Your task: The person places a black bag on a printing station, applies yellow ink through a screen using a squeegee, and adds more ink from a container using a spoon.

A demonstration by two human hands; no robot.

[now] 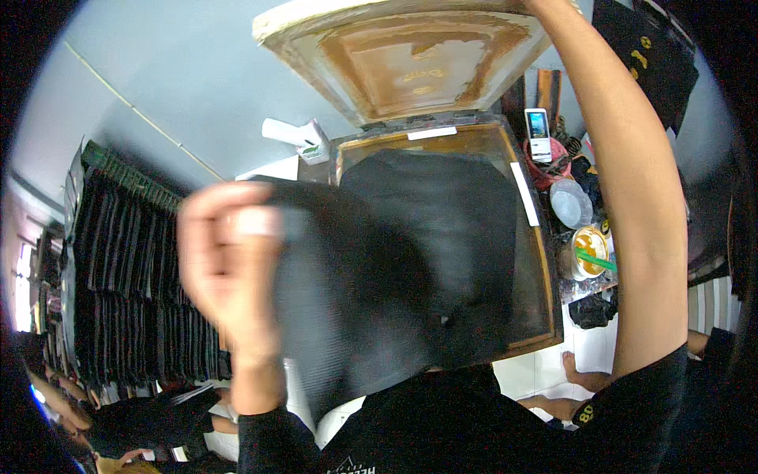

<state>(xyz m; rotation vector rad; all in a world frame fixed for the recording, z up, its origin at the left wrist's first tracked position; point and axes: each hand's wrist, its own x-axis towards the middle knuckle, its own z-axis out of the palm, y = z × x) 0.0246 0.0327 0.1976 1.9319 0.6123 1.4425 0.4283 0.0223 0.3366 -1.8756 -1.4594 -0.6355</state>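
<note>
My left hand (229, 253), smeared by motion, has its fingers closed on the edge of a black fabric piece (316, 316). The fabric hangs from it in a curve over the near left part of a wood-edged board (543, 304). More black cloth (442, 178) lies on that board; where the two pieces part is hard to make out. Beyond the board, a screen printing frame (418, 67) stands tilted up on hinges, its mesh stained brown with small yellow marks. My right forearm (632, 182) stretches up to the frame's upper right corner; the hand itself is cut off by the picture's top edge.
Right of the board stand a tub of yellow-orange ink (590, 251) with a green stick, a clear plastic bowl (571, 203) and a phone (538, 134). Black fabric pieces (134, 237) hang in rows at left. Other people (150, 423) sit at lower left.
</note>
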